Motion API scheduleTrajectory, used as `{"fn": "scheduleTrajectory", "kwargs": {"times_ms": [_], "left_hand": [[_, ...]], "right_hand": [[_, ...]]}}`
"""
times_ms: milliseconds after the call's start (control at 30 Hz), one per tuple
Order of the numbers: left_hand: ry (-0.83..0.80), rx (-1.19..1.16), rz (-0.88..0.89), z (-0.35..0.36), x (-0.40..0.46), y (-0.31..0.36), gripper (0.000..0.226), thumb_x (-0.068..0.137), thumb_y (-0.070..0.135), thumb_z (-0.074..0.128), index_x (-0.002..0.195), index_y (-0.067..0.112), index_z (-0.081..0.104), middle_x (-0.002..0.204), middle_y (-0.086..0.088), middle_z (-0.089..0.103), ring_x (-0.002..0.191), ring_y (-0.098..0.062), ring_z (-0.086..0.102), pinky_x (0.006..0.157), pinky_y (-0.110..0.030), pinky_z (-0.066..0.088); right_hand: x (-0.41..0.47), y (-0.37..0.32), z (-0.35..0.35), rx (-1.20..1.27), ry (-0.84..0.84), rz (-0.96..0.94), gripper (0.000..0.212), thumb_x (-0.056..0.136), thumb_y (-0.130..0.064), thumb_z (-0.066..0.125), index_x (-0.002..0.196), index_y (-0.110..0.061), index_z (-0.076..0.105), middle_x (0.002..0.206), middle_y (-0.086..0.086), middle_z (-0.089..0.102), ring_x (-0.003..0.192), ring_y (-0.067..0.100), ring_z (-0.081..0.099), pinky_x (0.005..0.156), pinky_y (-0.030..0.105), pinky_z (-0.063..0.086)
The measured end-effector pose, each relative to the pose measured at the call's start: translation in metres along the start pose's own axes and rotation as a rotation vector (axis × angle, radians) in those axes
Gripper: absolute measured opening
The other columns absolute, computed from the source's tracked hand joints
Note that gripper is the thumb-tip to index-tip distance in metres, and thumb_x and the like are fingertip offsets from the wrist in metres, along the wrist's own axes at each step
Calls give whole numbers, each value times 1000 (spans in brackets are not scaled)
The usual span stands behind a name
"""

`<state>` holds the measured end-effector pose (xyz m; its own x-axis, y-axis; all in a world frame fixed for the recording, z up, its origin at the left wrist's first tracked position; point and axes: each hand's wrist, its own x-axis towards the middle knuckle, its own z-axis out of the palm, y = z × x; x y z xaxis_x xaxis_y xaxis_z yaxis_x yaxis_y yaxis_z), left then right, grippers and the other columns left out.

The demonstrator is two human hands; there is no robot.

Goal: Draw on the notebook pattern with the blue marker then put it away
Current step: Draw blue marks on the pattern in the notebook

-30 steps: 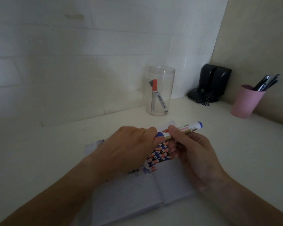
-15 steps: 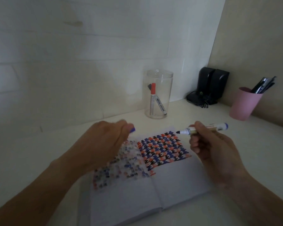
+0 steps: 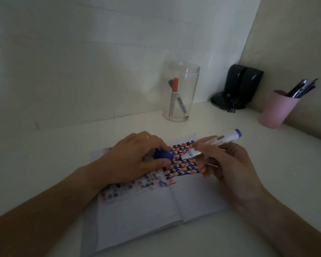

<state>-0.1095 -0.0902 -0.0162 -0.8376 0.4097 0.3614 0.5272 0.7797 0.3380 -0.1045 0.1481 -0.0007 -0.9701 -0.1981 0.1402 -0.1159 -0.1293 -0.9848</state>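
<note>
Clear jar (image 3: 181, 89), speakers (image 3: 244, 86), pink cup (image 3: 275, 110)

One open notebook (image 3: 146, 210) on the desk. Three markers: one blue marker (image 3: 217, 142) above the pages, two in one clear jar (image 3: 181, 71), one of them the red-capped marker (image 3: 173, 97). One loose blue cap (image 3: 163, 155). Two hands: left hand (image 3: 135, 160), right hand (image 3: 228, 164). One pink cup (image 3: 274, 110) of pens. Two black speakers (image 3: 243, 86).
</note>
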Motion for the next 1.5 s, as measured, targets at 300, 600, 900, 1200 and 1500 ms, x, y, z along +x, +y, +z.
{"fn": "scheduleTrajectory", "kwargs": {"times_ms": [300, 600, 900, 1200, 1500], "left_hand": [[-21, 2, 81, 4, 3, -7, 34, 92, 58, 55, 110, 34, 70, 109, 16, 71, 100, -8, 63, 89, -36, 51], [-27, -17, 80, 4, 4, -7, 38, 91, 63, 51, 109, 35, 70, 108, 17, 70, 99, -6, 62, 88, -35, 51], [-41, -8, 78, 5, 5, -8, 37, 93, 61, 51, 111, 35, 69, 110, 17, 70, 101, -7, 62, 90, -37, 51], [-39, -8, 75, 4, 4, -8, 36, 93, 59, 52, 111, 34, 70, 111, 17, 70, 101, -7, 62, 90, -37, 51], [-41, -3, 79, 3, 4, -6, 33, 94, 56, 54, 112, 33, 70, 111, 17, 71, 101, -7, 63, 90, -37, 51]], "right_hand": [[-9, 12, 3, -268, -47, -36, 7, 80, -5, 77, 76, -10, 75, 59, 10, 69, 52, 21, 63, 50, 27, 51], [-11, 12, 0, -380, -22, -84, 5, 77, -10, 80, 76, -11, 76, 63, 14, 72, 54, 22, 67, 52, 29, 54], [-11, 15, -2, -531, -2, -105, 9, 73, -25, 80, 76, -17, 76, 67, 8, 75, 61, 25, 72, 59, 39, 62], [-12, 14, -1, -503, -9, -117, 5, 75, -16, 81, 75, -15, 76, 65, 11, 74, 59, 29, 71, 56, 37, 61], [-13, 13, 1, -515, 13, -134, 5, 73, -17, 79, 74, -14, 74, 66, 14, 73, 60, 34, 69, 58, 48, 59]]}}
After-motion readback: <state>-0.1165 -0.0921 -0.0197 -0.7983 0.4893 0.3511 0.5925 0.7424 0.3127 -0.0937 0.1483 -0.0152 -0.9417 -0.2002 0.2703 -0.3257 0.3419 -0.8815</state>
